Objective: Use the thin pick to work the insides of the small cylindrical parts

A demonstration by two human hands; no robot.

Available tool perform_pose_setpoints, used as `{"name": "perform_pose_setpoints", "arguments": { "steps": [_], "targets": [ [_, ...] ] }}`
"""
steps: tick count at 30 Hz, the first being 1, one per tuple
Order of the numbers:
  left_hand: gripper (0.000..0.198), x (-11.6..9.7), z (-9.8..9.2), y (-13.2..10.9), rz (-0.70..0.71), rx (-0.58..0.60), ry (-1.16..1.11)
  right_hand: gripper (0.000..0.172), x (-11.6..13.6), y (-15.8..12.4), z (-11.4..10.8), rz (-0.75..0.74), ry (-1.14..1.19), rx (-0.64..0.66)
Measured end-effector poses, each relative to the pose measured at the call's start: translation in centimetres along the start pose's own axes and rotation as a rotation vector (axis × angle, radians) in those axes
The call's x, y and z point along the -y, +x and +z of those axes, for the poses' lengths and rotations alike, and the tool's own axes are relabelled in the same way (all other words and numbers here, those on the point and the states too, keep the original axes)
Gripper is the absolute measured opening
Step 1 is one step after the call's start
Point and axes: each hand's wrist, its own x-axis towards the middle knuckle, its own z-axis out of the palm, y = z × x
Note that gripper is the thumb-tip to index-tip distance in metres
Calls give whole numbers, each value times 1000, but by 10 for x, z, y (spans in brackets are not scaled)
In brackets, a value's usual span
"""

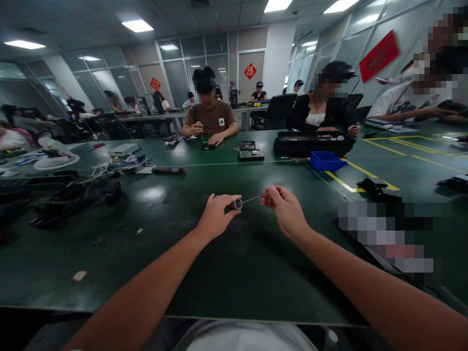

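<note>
My left hand (218, 213) is closed around a small dark cylinder with a pale ring at its open end (238, 204), just above the green table (234, 273). The ringed end faces right, toward my other hand. Between thumb and fingers, my right hand (283, 207) pinches a thin metal rod (251, 199). The rod's far tip reaches the ringed end of the cylinder; whether it goes inside is too small to tell. Any handle on the rod is hidden by my right fingers.
Across the table a person (210, 117) works on a small dark part. A blue bin (327, 161) and a long black case (314, 144) stand at the far right. Hard drives (251, 154), a pen-like tool (168, 170) and black parts (78, 197) lie around. A pixelated item is near my right forearm.
</note>
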Motion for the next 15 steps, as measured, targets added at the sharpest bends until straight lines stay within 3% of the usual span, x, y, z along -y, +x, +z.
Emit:
{"name": "perform_pose_setpoints", "arguments": {
  "steps": [6, 12, 15],
  "targets": [
    [40, -6, 0, 0, -13, 0, -17, 27, 5, -4, 1, -127, -149, 15],
    [41, -4, 0, 0, -6, -14, -50, 34, 29, -16, 0, -211, -559, 4],
    [41, -4, 1, 0, -4, -12, -58, 26, 31, -20, 1, -306, -587, 42]
  ]
}}
